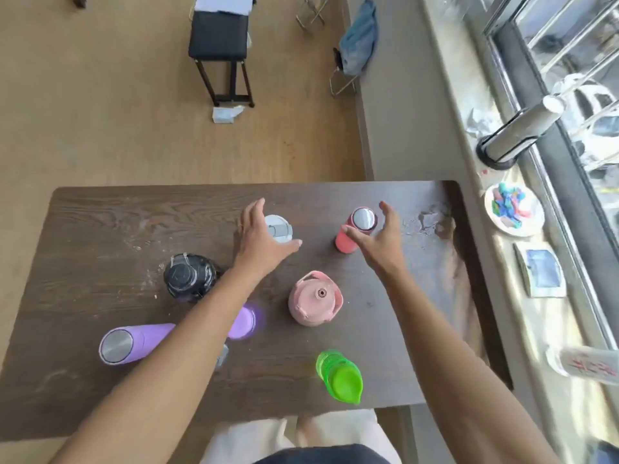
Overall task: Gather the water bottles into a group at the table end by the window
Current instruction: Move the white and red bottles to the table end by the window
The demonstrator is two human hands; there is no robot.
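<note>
Head view, looking down on a dark wood-grain table (100, 229). Left hand (259, 237) spread wide, fingers apart, hovering over a white-lidded bottle (280, 227) standing mid-table; touching it or just above it, hard to tell from this angle. Right hand (376, 239) open too, thumb and fingers apart, cupped around a coral-red bottle with a round silver cap (356, 231), not clamped on it. Both bottles upright, well apart from each other, the red one nearer the window end.

Closer in: a squat pink jug-style bottle with a handled lid (315, 298), upright between the forearms. A black bottle with a clear domed lid (189, 277) upright, just left of the left forearm. A long lilac metal bottle with a steel base (134, 343) lying on its side, its far end passing under the left forearm. A translucent green bottle with a bright green cap (340, 376) tilted or lying near the near edge. Contents of all bottles hidden by lids and opaque walls.

Around: pale smears and a wet-looking patch (430, 221) on the table toward the window end. On the sill beside the window (569, 45), a white plate of coloured pieces (514, 209), a steel cylinder in a black base (517, 133), a small framed blue picture (541, 272), a white container with red writing (586, 365), too blurred to read. Across the floor, a black stool (219, 45) and a blue cloth on a folding chair (360, 38).
</note>
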